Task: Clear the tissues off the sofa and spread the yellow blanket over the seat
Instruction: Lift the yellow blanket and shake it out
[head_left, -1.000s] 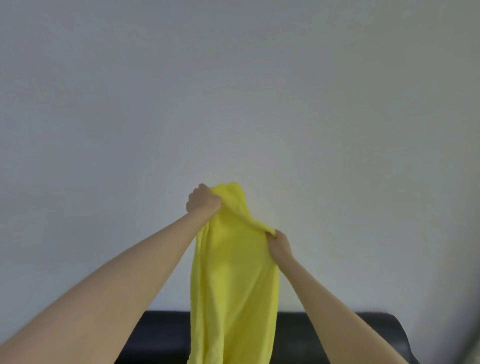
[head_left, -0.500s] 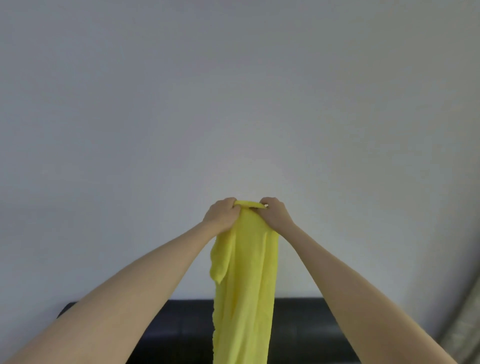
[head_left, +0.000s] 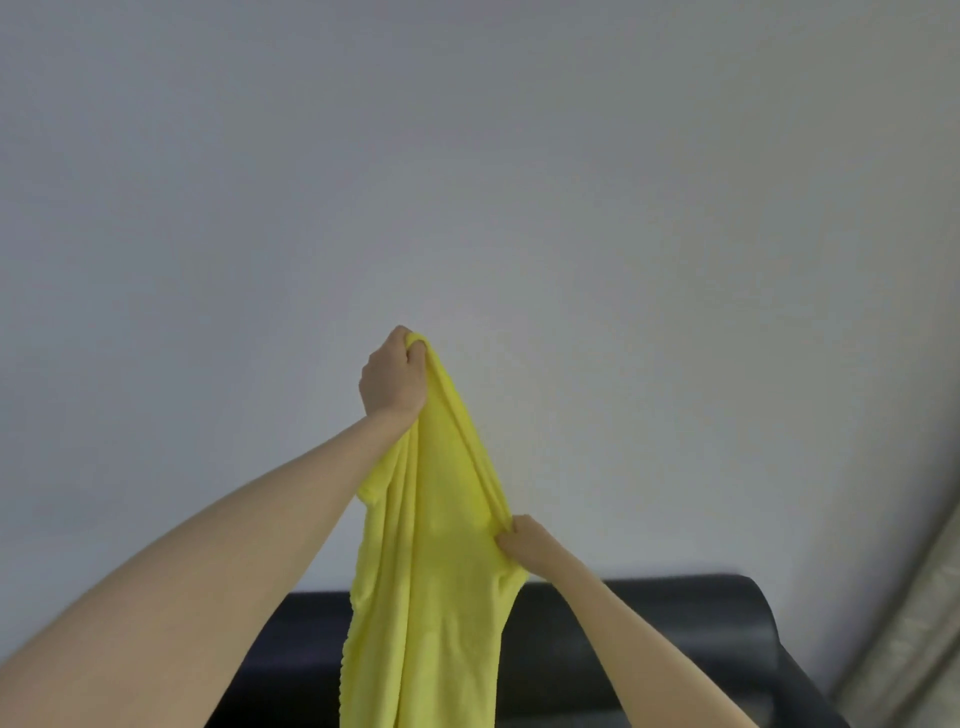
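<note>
Head view: yellow blanket (head_left: 426, 571) held up in the air in front of the wall (head_left: 467, 156), bunched and hanging nearly straight down, long axis vertical, lower end running out of the bottom edge of frame. Left hand (head_left: 392, 382) is the higher one, fist clamped on the top end of the cloth. Right hand (head_left: 522, 540) is lower and to the right, pinching the rolled right edge; that edge runs as a taut diagonal from left hand down to right hand. Black sofa (head_left: 649, 634) sits below and behind, only the backrest top and right armrest showing; blanket hangs in front of it, above the seat as far as can be judged, seat itself out of view. No tissues visible, can't tell if cleared. Judgement: the spread turns on opening the cloth sideways, so the hands need to part along the held edge until it is level, parallel to the sofa's length, then lower. Risk: cloth stays bunched.
</note>
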